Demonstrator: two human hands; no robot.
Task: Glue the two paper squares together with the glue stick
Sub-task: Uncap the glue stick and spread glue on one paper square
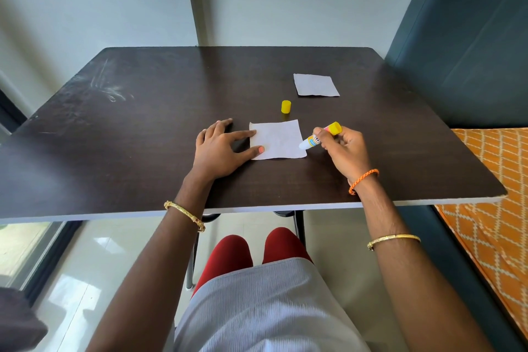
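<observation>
Head view: the glue stick carries a blue and orange printed label on its white barrel, but the lettering is too small to read. No other writing shows.

The right hand grips the glue stick, fingers curled round the barrel, with the yellow end pointing up toward 1 o'clock and the white glue tip angled down toward 8 o'clock, at the right edge of the near paper square; whether the tip touches the paper cannot be told. The left hand lies flat and spread on the dark desk, its forefinger and thumb tips pressing the square's left edge.

The near square lies at the desk's centre. The yellow cap stands upright just beyond it, at 12 o'clock from the square. The second paper square lies flat farther off, at 1 o'clock, well apart from both hands.
</observation>
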